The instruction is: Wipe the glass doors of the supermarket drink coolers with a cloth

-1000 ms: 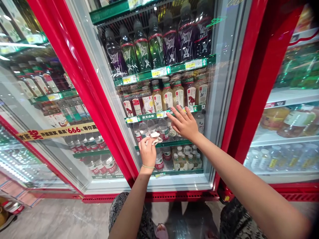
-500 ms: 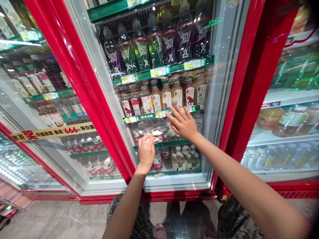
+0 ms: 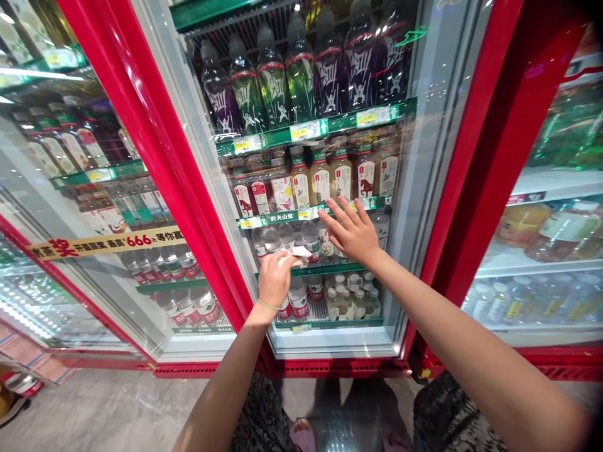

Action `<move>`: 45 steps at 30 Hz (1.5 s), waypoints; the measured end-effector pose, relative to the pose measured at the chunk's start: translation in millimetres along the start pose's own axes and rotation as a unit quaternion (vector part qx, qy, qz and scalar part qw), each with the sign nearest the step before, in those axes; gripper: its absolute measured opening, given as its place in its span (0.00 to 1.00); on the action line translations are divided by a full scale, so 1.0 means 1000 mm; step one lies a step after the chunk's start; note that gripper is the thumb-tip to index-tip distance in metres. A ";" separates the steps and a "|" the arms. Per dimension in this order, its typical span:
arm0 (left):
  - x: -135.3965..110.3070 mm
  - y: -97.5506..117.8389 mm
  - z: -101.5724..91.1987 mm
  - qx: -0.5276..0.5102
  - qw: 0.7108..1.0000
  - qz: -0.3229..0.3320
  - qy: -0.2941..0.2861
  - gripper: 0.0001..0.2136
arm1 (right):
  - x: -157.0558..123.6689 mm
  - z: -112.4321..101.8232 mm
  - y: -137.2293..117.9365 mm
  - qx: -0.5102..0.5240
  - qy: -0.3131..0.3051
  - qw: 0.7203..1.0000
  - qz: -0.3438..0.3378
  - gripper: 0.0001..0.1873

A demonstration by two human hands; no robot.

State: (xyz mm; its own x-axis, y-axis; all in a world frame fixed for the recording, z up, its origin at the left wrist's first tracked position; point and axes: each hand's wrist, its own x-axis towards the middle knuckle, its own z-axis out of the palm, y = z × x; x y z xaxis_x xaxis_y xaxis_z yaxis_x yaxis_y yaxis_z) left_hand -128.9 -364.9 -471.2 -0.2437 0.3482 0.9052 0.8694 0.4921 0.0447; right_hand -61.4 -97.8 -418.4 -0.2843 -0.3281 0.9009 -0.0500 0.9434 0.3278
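In front of me is the glass door of a red-framed drinks fridge. My left hand, with a thin band at the wrist, is closed on a crumpled white tissue close to the glass, left of centre. Fingers spread, my right hand is at the door a little higher and to the right, with nothing in it. Whether its palm presses on the glass I cannot tell. Behind the hands, tea bottles stand on one shelf, with water bottles lower down.
Dark and green sports-drink bottles fill an upper shelf. Another fridge, with a yellow banner, adjoins on the left. On the right, a red-edged cabinet holds juice bottles. The grey floor and a pink shoe show below.
My left hand has shifted slightly left and its wrist has turned, the tissue still in its fingers. My right hand stays spread at nearly the same place on the door. The view has moved a little.
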 end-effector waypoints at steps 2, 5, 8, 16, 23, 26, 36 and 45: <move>0.009 -0.016 -0.011 0.032 0.996 -0.055 0.068 0.14 | 0.000 0.000 0.000 -0.001 0.000 1.000 -0.001 0.43; 0.021 -0.034 -0.020 0.051 0.975 -0.143 0.163 0.13 | 0.000 0.001 0.000 0.007 -0.002 1.000 0.001 0.43; 0.011 -0.027 -0.010 0.063 0.977 -0.139 0.147 0.13 | -0.001 0.003 0.000 0.028 -0.003 1.000 0.009 0.43; -0.006 -0.027 -0.011 0.029 0.999 -0.011 0.004 0.13 | -0.001 0.001 0.000 0.019 -0.009 1.000 0.009 0.42; -0.019 -0.028 -0.010 0.073 0.991 -0.075 0.080 0.13 | -0.001 0.003 0.001 0.024 0.001 1.000 0.005 0.43; -0.033 -0.013 -0.002 0.054 0.998 -0.034 0.030 0.14 | -0.001 0.002 0.001 0.012 -0.002 1.000 0.002 0.43; -0.013 -0.030 -0.010 0.090 0.982 -0.117 0.116 0.12 | -0.001 0.002 0.001 0.008 -0.003 1.000 0.000 0.42; -0.020 -0.015 -0.003 0.058 0.998 -0.011 0.031 0.15 | -0.001 0.001 0.001 0.052 -0.027 0.998 0.022 0.42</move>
State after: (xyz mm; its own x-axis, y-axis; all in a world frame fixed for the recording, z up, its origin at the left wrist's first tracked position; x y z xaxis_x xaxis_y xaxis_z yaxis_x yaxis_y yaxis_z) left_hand -135.5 -381.1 -488.5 -0.2316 0.2888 0.9289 0.8079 0.5890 0.0183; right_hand -61.7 -96.7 -419.4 -0.3400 -0.2851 0.8962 -0.1336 0.9579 0.2540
